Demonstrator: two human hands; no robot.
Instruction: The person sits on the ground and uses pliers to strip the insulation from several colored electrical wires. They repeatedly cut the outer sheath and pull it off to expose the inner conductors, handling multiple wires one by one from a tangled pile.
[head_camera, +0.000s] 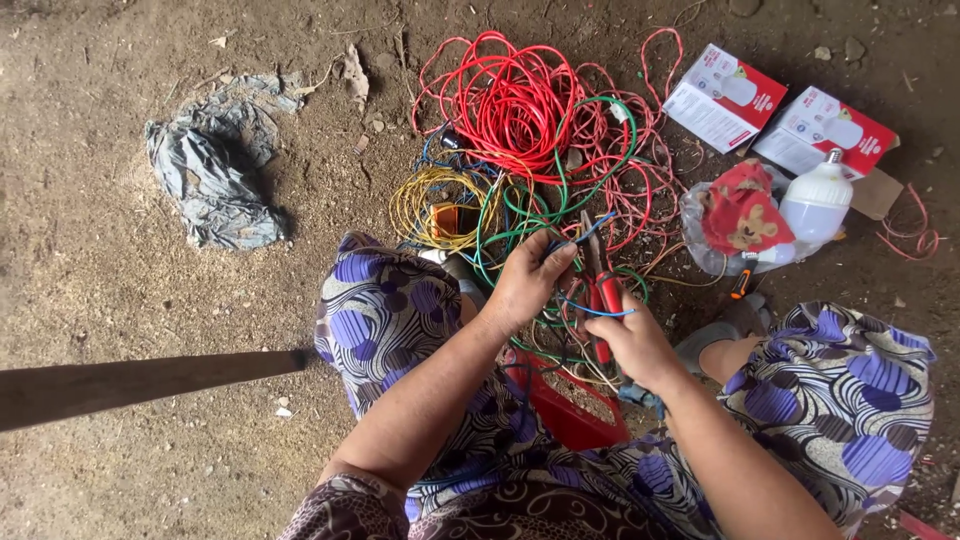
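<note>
Blue wire (590, 232), thin and looped, lies at the centre of the head view just above the person's lap, its upper run pinched between the closed fingers of the left hand (527, 283) and its lower loop crossing at about 3 o'clock toward the right hand (632, 343). The right hand is curled shut around red-handled pliers (603, 300), whose dark tips point toward 12 o'clock beside the wire. At 12 o'clock lies a tangle of red wire (515, 105), with a yellow coil (432, 205) at 10 o'clock, two red-and-white boxes (724, 97) and a white bulb (817, 203) at 2 o'clock, and a crumpled grey bag (213, 175) at 9 o'clock on the dirt floor (100, 250).
</note>
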